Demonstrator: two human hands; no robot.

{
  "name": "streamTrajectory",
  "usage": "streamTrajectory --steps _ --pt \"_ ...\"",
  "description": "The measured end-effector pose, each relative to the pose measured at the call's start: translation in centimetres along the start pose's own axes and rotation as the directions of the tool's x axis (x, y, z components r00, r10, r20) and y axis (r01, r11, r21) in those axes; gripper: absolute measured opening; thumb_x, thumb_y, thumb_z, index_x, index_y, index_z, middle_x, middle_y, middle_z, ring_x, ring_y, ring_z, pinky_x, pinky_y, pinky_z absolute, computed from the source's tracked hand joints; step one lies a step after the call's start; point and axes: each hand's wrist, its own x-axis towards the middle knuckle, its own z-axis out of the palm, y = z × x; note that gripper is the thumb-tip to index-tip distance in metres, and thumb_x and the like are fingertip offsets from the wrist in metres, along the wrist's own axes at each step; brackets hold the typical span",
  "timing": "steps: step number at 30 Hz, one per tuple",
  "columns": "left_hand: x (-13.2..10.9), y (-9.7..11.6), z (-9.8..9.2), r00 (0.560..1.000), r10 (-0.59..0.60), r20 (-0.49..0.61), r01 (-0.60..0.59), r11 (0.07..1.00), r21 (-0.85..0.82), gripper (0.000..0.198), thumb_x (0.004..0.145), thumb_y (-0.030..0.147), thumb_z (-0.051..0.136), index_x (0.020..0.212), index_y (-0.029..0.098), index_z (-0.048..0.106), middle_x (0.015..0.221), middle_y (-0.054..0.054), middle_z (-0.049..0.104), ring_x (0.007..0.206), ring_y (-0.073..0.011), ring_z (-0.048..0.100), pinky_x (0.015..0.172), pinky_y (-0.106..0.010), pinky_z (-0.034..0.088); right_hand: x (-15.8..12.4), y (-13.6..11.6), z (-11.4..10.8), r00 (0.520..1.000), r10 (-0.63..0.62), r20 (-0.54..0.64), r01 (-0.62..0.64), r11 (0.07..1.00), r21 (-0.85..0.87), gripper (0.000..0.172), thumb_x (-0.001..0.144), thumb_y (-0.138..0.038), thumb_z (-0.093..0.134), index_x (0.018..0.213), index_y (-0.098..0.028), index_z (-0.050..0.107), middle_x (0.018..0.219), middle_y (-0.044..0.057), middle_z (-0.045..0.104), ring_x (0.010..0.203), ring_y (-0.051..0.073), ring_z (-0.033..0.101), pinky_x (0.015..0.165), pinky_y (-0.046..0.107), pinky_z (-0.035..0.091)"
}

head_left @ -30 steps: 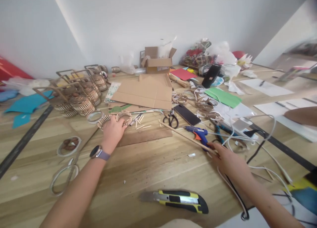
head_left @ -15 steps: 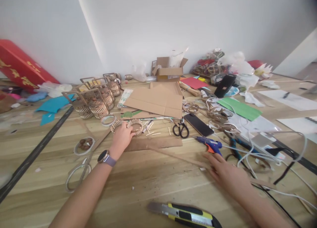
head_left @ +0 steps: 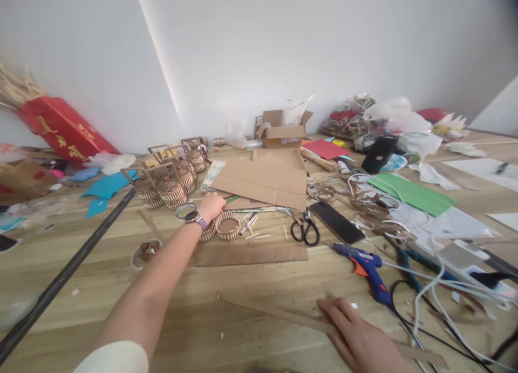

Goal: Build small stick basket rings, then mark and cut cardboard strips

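Note:
My left hand [head_left: 212, 204] reaches past two small round striped baskets [head_left: 227, 225], partly covering the left one. Its bent fingers are close together at the near edge of a flat cardboard sheet [head_left: 265, 181]; whatever is under the fingertips is hidden. At the lower right, my right hand [head_left: 356, 332] is closed on a long thin brown strip [head_left: 279, 310], which runs out to its left and right above the table. A blue glue gun [head_left: 364, 262] lies beyond this hand. Between my hands is a flat brown board strip [head_left: 253, 255].
Black scissors [head_left: 305, 231] and a phone [head_left: 338, 222] lie centre right. Lidded striped baskets with handles [head_left: 172, 192] stand back left. White cables [head_left: 429, 276] tangle at the right. A ring with brown nuts [head_left: 146, 252] lies left.
My left hand has moved away from the round baskets toward the cardboard edge. My right hand has drawn nearer me, bringing the brown strip off the board strip. The view has shifted.

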Motion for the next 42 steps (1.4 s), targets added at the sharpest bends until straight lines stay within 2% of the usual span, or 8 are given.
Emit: streamTrajectory --steps 9,13,18,25,30,35,39,42 --pt "0.1 -2.8 -3.2 0.967 0.077 0.241 -0.04 0.987 -0.158 0.035 0.098 0.036 0.062 0.126 0.017 0.059 0.127 -0.01 0.061 0.108 -0.0242 0.064 0.09 -0.045 0.056 0.6 0.0 -0.4 0.996 -0.088 0.016 0.088 0.995 -0.053 0.036 0.09 -0.014 0.044 0.122 -0.023 0.06 0.102 0.007 0.071 0.059 0.016 0.072 0.051 0.024 0.057" --pt "-2.5 -5.3 -6.5 0.901 0.179 0.395 -0.042 0.942 -0.333 0.028 0.095 0.038 0.062 0.094 0.011 0.07 0.094 -0.003 0.071 0.086 -0.0203 0.067 0.077 -0.03 0.055 2.4 -1.2 -1.4 0.983 -0.165 0.082 0.161 0.986 0.052 0.029 0.093 -0.018 0.047 0.118 -0.025 0.062 0.101 0.005 0.07 0.066 0.015 0.072 0.06 0.023 0.058" --pt "-7.9 -5.5 -8.0 0.788 0.337 0.515 0.032 0.813 -0.582 0.022 0.085 0.039 0.061 0.079 0.018 0.064 0.064 -0.001 0.07 0.057 -0.0135 0.058 0.054 -0.022 0.042 5.1 -3.0 -2.9 0.957 -0.274 0.094 0.269 0.961 0.066 0.028 0.086 -0.033 0.069 0.113 -0.023 0.067 0.093 0.006 0.071 0.082 0.024 0.071 0.069 0.035 0.058" --pt "-18.5 -2.3 -5.2 0.654 0.465 0.597 0.26 0.603 -0.754 0.032 0.084 0.051 0.06 0.079 0.023 0.045 0.048 0.005 0.058 0.042 -0.0124 0.049 0.045 -0.022 0.03 6.1 -3.2 -3.8 0.944 -0.316 0.096 0.3 0.943 0.146 0.028 0.089 -0.034 0.067 0.115 -0.024 0.068 0.106 0.008 0.073 0.1 0.026 0.067 0.087 0.042 0.052" --pt "-24.6 -0.7 -3.3 0.682 0.442 0.583 0.287 0.572 -0.768 0.033 0.087 0.053 0.055 0.078 0.023 0.042 0.049 0.007 0.052 0.045 -0.0114 0.046 0.048 -0.022 0.028 7.2 -4.4 -4.9 0.989 -0.07 0.132 0.025 0.948 0.316 0.027 0.093 -0.036 0.057 0.113 -0.022 0.067 0.101 0.01 0.074 0.094 0.026 0.069 0.082 0.04 0.054" --pt "-27.0 1.0 -1.0 0.736 0.338 0.586 0.325 0.584 -0.744 0.039 0.086 0.058 0.053 0.075 0.022 0.042 0.056 0.007 0.048 0.054 -0.0123 0.053 0.054 -0.022 0.032 8.6 -5.9 -6.7 0.911 0.121 0.395 -0.401 0.489 0.775 0.037 0.083 -0.055 0.065 0.098 -0.022 0.059 0.085 0.003 0.07 0.071 0.018 0.063 0.066 0.032 0.051" --pt "-28.2 1.8 0.6 0.747 0.304 0.591 0.359 0.564 -0.744 0.04 0.083 0.061 0.055 0.079 0.022 0.048 0.056 0.007 0.049 0.055 -0.0125 0.051 0.055 -0.022 0.034 9.0 -6.4 -7.6 0.849 0.258 0.462 -0.488 0.047 0.872 0.049 0.074 -0.067 0.072 0.082 -0.021 0.056 0.064 -0.004 0.058 0.054 0.01 0.048 0.055 0.025 0.04" --pt "-29.4 1.0 1.9 0.833 0.177 0.524 0.405 0.45 -0.796 0.041 0.077 0.063 0.061 0.09 0.024 0.057 0.06 0.004 0.056 0.058 -0.0152 0.055 0.058 -0.025 0.041 8.6 -6.3 -7.7 0.777 0.365 0.513 -0.489 -0.164 0.857 0.052 0.066 -0.065 0.08 0.078 -0.021 0.054 0.058 -0.006 0.056 0.047 0.008 0.042 0.05 0.024 0.034"
